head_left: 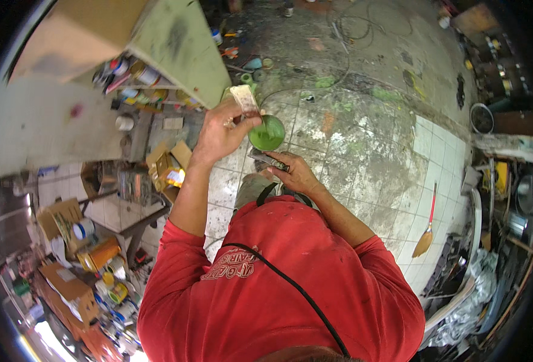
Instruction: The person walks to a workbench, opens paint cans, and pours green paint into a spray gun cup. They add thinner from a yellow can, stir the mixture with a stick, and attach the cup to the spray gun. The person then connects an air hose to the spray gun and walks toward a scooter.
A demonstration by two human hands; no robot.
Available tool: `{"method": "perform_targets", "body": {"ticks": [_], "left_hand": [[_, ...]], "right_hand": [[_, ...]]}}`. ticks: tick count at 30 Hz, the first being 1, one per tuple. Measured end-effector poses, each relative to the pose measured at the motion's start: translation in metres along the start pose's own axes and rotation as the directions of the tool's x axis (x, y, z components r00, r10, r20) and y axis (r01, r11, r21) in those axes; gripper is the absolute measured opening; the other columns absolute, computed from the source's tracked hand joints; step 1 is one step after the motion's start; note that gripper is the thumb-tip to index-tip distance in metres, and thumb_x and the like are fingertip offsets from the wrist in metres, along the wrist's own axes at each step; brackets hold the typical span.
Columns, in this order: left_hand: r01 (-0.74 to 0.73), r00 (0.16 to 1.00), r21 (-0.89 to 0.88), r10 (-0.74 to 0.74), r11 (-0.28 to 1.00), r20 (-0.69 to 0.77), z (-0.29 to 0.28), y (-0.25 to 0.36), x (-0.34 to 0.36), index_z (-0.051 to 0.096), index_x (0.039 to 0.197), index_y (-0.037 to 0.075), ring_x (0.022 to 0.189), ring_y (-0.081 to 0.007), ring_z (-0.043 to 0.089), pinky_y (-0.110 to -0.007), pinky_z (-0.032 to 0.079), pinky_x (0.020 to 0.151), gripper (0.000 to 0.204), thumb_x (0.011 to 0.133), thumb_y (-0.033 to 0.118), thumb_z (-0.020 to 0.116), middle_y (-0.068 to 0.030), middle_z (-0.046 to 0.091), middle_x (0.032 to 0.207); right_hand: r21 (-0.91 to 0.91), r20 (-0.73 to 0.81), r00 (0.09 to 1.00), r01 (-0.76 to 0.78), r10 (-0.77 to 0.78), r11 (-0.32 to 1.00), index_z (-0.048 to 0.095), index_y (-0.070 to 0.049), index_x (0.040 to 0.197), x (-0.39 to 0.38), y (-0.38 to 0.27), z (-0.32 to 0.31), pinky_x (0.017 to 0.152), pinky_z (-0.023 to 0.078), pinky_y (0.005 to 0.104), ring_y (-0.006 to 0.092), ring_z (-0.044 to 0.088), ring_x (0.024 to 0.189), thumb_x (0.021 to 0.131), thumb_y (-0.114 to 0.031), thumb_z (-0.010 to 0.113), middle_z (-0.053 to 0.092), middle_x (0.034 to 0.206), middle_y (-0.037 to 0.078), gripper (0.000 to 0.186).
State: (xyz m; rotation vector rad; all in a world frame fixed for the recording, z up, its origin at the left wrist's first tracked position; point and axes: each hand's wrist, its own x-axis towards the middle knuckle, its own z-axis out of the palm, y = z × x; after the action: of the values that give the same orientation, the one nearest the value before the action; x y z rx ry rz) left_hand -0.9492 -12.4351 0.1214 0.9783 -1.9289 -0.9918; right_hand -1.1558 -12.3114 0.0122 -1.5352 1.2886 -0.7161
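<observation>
My left hand (pixel 221 133) is closed around a flat cream-coloured tool (pixel 243 98) with a brownish lower end. Whether it is a brush or a spreader, I cannot tell. Just right of those fingers is a round can of green paint (pixel 267 134), with a thin stick-like line across the green. What supports the can is hidden. My right hand (pixel 298 174), below and right of the can, grips a putty knife (pixel 272 160) by its dark, stained handle. Its greyish blade points left, close under the can.
A pale cabinet (pixel 182 51) with shelved cans stands at the upper left. Left of me are an open cardboard box (pixel 169 168) and a small tiled table (pixel 121 211). A broom (pixel 424 241) lies on the tiles at right. A hose (pixel 339 75) crosses the stained floor ahead.
</observation>
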Motion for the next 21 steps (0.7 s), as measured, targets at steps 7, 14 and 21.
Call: {"method": "perform_targets", "body": {"ticks": [7, 14, 21], "left_hand": [[-0.133, 0.978, 0.065, 0.120, 0.989, 0.172, 0.049, -0.017, 0.161, 0.077, 0.096, 0.002, 0.081, -0.0263, 0.069, -0.037, 0.052, 0.071, 0.019, 0.083, 0.016, 0.080, -0.0129, 0.072, 0.086], [-0.051, 0.981, 0.099, 0.031, 0.994, 0.192, 0.092, -0.055, 0.303, 0.075, 0.094, -0.002, 0.083, -0.0167, 0.068, -0.033, 0.054, 0.076, 0.016, 0.085, 0.010, 0.081, -0.0087, 0.073, 0.092], [0.164, 0.985, -0.055, -0.160, 0.985, 0.069, 0.133, -0.091, 0.412, 0.076, 0.096, -0.001, 0.082, -0.0128, 0.068, -0.029, 0.054, 0.076, 0.016, 0.085, 0.009, 0.081, -0.0068, 0.075, 0.090]], "right_hand": [[-0.098, -0.161, 0.987, -0.023, 0.007, 0.995, 0.063, -0.004, 0.136, 0.072, 0.032, -0.102, 0.089, 0.053, 0.0421, 0.0394, 0.069, 0.101, 0.093, -0.020, 0.071, 0.071, 0.114, 0.025, 0.046], [-0.022, -0.132, 0.990, 0.040, -0.042, 0.999, 0.063, -0.004, 0.135, 0.175, 0.085, -0.217, 0.094, 0.053, 0.0459, 0.0438, 0.067, 0.109, 0.092, -0.019, 0.071, 0.069, 0.119, 0.026, 0.047], [-0.014, -0.030, 0.998, 0.045, -0.046, 0.999, 0.061, -0.009, 0.140, 0.273, 0.116, -0.339, 0.098, 0.052, 0.0395, 0.0377, 0.067, 0.115, 0.093, -0.018, 0.072, 0.069, 0.126, 0.023, 0.050]]}}
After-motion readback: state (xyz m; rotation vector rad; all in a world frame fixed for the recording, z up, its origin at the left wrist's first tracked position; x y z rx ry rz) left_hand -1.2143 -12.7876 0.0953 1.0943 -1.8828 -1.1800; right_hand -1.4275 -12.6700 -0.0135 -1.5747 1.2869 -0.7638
